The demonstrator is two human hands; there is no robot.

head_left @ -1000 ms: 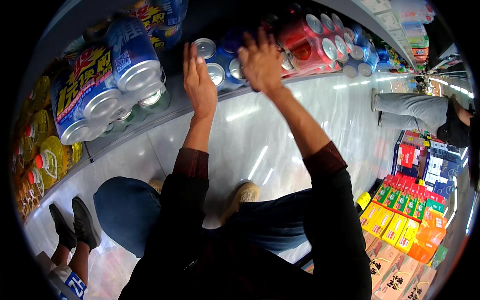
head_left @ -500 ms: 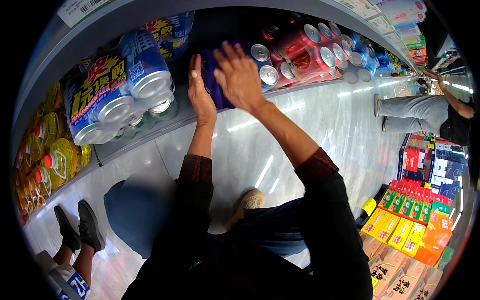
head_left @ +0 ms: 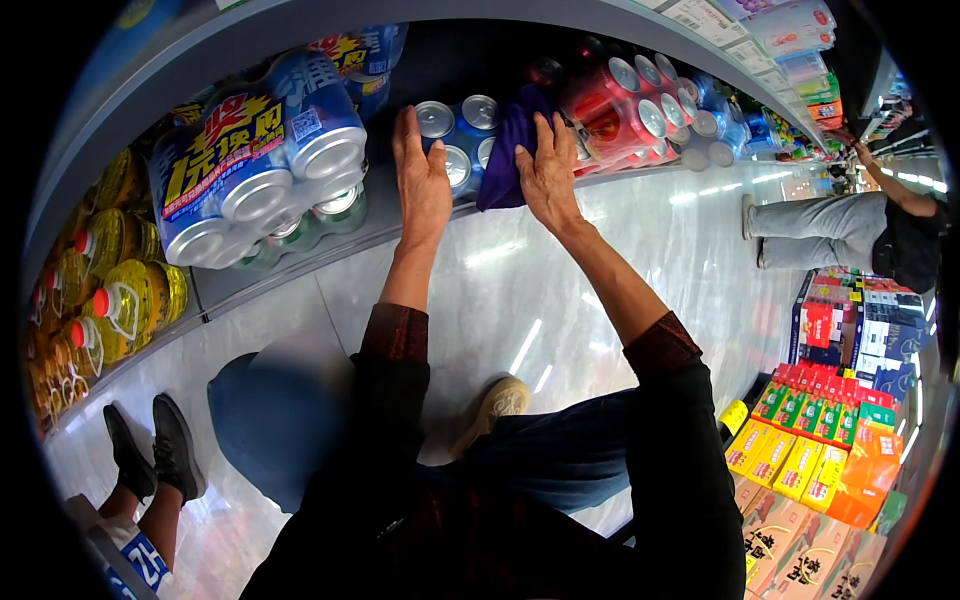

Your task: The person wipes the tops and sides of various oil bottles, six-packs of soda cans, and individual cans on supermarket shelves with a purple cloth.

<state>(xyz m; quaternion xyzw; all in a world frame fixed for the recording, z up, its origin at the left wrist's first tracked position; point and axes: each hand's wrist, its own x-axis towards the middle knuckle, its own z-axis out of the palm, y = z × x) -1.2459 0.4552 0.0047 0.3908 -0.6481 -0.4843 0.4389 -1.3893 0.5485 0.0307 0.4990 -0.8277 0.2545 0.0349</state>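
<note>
- The left hand point(head_left: 424, 190) stands at the left side of a group of blue drink cans point(head_left: 457, 168), fingers extended and palm turned toward them; its grip is released, with nothing in it.
- The right hand point(head_left: 550, 180) is on a purple cloth point(head_left: 512, 150), thumb and fingers over it; whether this grip is clenched around the fabric I cannot tell.
- The cloth lies bunched between the right hand and the blue cans, on their right side, its lower end at the front of the grey shelf point(head_left: 379, 207).
- The silver tops of the blue cans face outward, between the two hands.
- Just right of the cloth sit film-wrapped red cans point(head_left: 603, 105), with more blue cans point(head_left: 712, 124) beyond them.
- To the left, a film-wrapped pack of large blue cans point(head_left: 262, 150) rests on green cans point(head_left: 340, 207).
- Farther left are yellow oil bottles point(head_left: 150, 300) with red caps.
- Yellow boxes point(head_left: 797, 466) are stacked at lower right, well apart from the hands.
- A person in grey trousers point(head_left: 815, 228) stands at the right.
</note>
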